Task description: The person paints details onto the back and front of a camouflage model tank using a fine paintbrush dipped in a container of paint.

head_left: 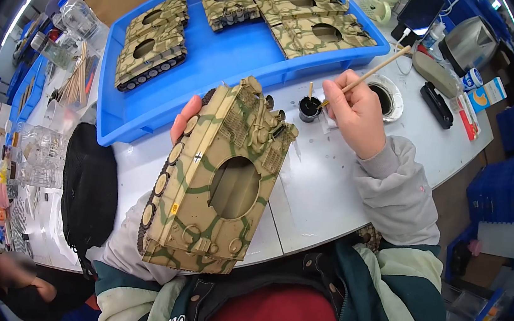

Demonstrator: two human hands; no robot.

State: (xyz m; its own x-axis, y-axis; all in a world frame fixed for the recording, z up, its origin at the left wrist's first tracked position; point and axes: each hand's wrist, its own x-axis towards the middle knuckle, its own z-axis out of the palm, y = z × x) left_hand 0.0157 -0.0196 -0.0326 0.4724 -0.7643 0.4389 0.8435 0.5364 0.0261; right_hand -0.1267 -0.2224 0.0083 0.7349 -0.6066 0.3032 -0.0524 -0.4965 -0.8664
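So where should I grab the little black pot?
I'd pinch the little black pot by its round sides, below the rim, coming from the left. It stands upright with a stick poking out of the top, and the right hand holds a brush with its tip by the pot's right edge.

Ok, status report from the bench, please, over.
Left grip: holding camouflaged tank model. Right grip: slim wooden tool, tip at small dark cup. Blue tray beyond; nothing visibly blocking the tool.
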